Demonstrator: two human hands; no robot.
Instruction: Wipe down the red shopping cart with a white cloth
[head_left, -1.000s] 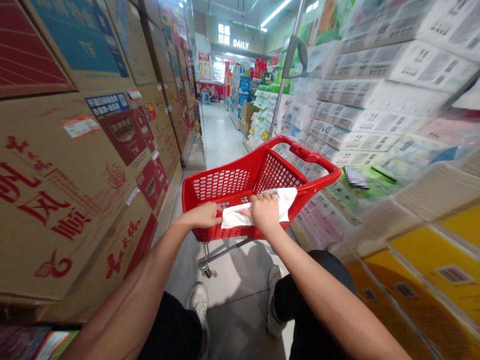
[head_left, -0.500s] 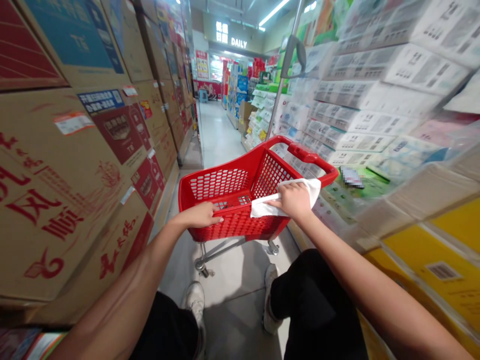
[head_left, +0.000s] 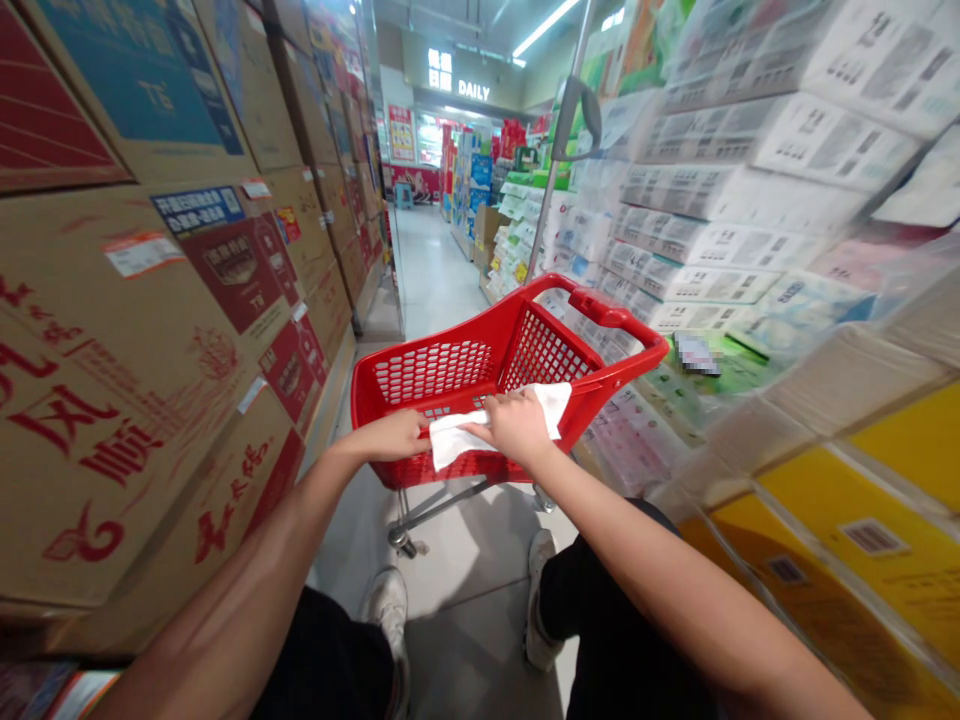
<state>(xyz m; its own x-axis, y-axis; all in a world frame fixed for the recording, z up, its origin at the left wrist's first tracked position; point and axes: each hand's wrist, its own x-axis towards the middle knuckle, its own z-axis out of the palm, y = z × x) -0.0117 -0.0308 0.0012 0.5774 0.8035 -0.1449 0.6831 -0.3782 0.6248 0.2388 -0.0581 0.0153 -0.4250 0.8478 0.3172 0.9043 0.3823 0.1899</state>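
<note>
Sideways in front of me stands a red plastic shopping cart (head_left: pixel 435 362) with mesh walls, its handle (head_left: pixel 611 312) to the right. My left hand (head_left: pixel 390 436) grips the near top rim toward the cart's front end, fingers over the edge. Closed over the same rim, my right hand (head_left: pixel 516 425) presses a white cloth (head_left: pixel 551 402) onto it. The cloth drapes over both sides of the rim, and its left end lies close to my left fingers. The cart's basket shows only its mesh and floor.
Stacked cardboard cartons (head_left: pixel 105 400) wall the left side. On the right are piles of white tissue packs (head_left: pixel 720 240) and yellow boxes (head_left: pixel 847 520). A metal pole with a grey handle (head_left: pixel 577 118) rises behind the cart. A tiled aisle (head_left: pixel 435 265) runs ahead.
My right hand has slid the white cloth left along the near rim, away from the handle and toward my left hand. The left hand keeps its hold on the rim.
</note>
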